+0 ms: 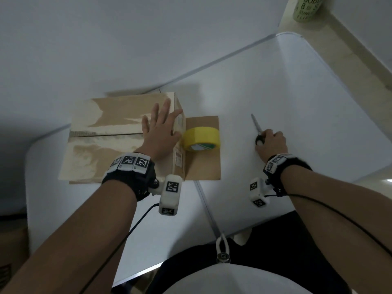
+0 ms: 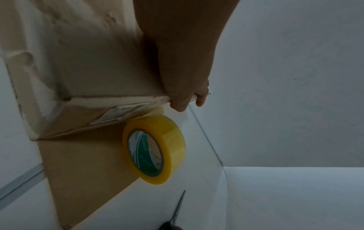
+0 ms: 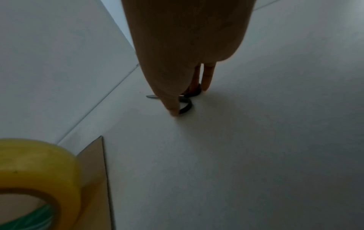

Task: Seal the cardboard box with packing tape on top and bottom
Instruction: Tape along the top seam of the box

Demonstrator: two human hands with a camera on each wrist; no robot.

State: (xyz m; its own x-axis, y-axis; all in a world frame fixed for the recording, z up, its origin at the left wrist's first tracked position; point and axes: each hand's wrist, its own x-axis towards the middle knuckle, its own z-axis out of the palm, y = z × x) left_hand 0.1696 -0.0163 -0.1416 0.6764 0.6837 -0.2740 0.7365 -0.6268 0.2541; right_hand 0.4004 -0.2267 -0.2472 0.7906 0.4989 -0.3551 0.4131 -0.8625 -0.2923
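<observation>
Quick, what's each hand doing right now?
Left hand: open, fingers spread flat on the cardboard box.
Right hand: fingers curled on the scissors handles, on the table.

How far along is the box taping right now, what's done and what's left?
Done: the upper flaps of the cardboard box are closed; whether fresh tape covers that seam is unclear. In hand: the left hand presses flat on the box, the right hand grips the scissors on the table. Left: the tape roll sits on an open flap, so that side remains unsealed.
</observation>
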